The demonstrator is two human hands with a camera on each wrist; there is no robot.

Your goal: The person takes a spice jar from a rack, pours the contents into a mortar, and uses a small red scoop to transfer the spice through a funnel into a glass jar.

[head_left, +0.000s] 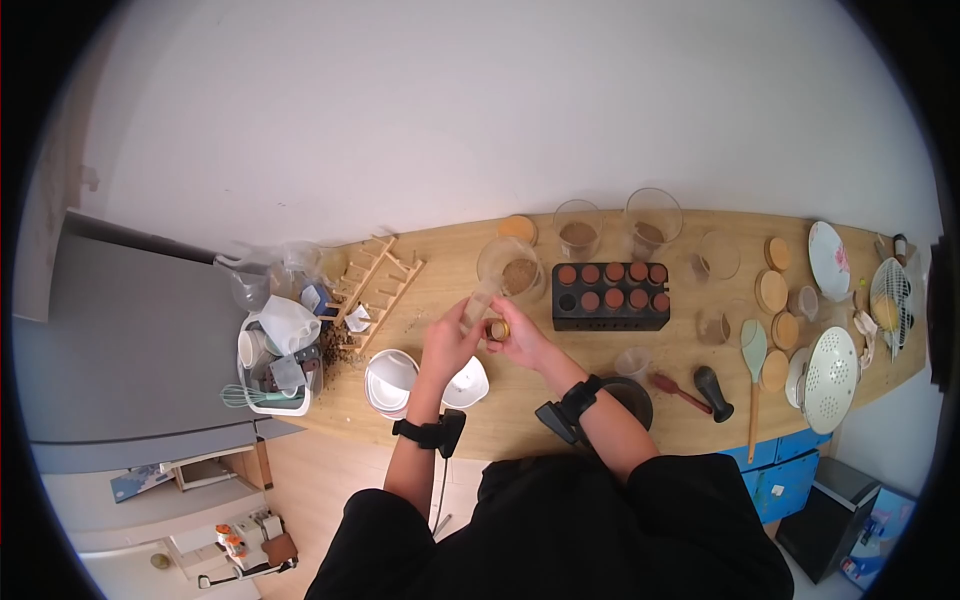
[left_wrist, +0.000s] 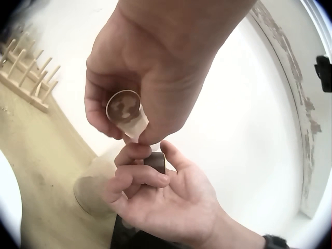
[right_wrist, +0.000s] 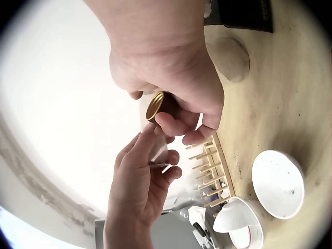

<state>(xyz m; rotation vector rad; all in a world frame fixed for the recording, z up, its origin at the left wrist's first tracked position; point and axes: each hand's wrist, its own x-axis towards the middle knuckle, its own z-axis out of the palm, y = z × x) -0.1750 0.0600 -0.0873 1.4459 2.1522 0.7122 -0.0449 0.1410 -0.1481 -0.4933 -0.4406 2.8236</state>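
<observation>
Above two white bowls point(head_left: 392, 380), two hands point(head_left: 487, 331) hold one jar point(head_left: 498, 329).

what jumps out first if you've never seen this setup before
At the middle of the wooden counter, the left hand tips a small clear cup toward a little gold-rimmed jar held in the right hand. Just right of the hands stands a black rack filled with brown-lidded jars, with glass beakers of brown powder behind it by the wall. Two white bowls lie at the counter's front edge, left of the hands.

Left hand point(head_left: 450, 335) raised, fingers point(left_wrist: 111, 122) curled in a pinch, right hand point(head_left: 518, 337) just beside it, fingers point(right_wrist: 179, 124) curled, forearms converging
</observation>
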